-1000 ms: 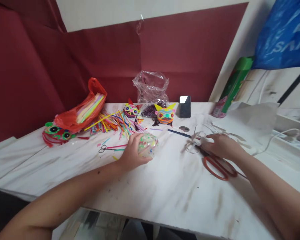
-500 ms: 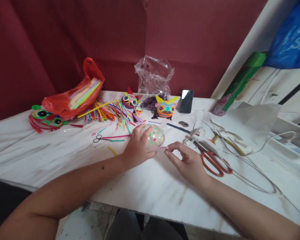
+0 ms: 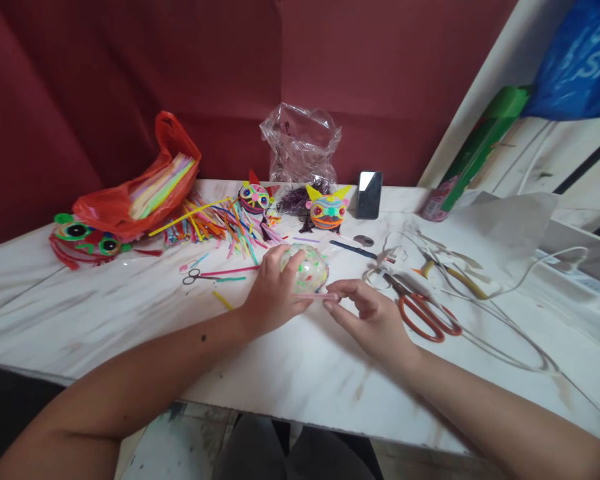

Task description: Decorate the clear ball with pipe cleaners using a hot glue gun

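My left hand (image 3: 275, 287) is wrapped round the left side of a clear round ball (image 3: 311, 268) with coloured specks. A thin pale pink strip (image 3: 316, 296) runs along the near side of the ball, between the fingers of both hands. Its right end is pinched between the thumb and forefinger of my right hand (image 3: 367, 313). Behind the ball sit two small decorated animal heads, one with yellow ears (image 3: 327, 208) and one with a red horn (image 3: 255, 197).
Small scissors (image 3: 194, 276) and loose strips lie left of my hands. Orange-handled scissors (image 3: 423, 317), a white cable and yellow-handled pliers (image 3: 457, 279) lie right. Behind are a red bag (image 3: 130, 193), a phone (image 3: 369, 195) and a clear plastic bag (image 3: 303, 147).
My right hand has moved slightly left, closer to the ball. The whole view has shifted a little, while my left hand keeps its hold on the ball.
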`<state>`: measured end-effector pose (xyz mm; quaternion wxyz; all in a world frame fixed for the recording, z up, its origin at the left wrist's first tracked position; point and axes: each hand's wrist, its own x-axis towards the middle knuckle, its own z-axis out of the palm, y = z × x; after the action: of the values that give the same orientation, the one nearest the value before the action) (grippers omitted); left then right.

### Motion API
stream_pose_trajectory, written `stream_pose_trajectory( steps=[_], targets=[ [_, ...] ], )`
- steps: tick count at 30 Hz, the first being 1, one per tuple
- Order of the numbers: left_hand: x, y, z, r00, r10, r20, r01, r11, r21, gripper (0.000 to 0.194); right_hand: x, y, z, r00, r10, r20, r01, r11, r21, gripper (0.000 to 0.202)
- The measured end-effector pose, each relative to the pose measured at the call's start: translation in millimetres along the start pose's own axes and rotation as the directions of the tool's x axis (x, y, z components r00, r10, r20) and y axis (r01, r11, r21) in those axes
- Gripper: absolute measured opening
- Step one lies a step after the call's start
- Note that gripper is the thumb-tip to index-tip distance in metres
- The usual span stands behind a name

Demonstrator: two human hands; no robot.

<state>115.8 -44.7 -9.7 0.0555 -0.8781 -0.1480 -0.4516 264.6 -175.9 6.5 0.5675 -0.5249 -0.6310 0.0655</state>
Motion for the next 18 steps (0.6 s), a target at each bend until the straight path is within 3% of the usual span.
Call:
stream_pose_trajectory(
  steps=[8, 18],
  targets=[
    [-0.4, 1.3, -2.3, 1.0, 0.002, 0.03, -0.001, 0.999, -0.035, 0.087, 6.0, -4.1, -3.4, 1.0, 0.008, -0.018, -0.008, 1.0, -0.026, 0.008],
    [-1.0, 4.8, -8.2, 0.996, 0.004, 0.09, 0.004, 0.997, -0.081, 0.093, 11.1, 6.0, 0.4, 0.979, 0.193, -0.067, -0.188, 0.979, 0.082, 0.01]
  ],
)
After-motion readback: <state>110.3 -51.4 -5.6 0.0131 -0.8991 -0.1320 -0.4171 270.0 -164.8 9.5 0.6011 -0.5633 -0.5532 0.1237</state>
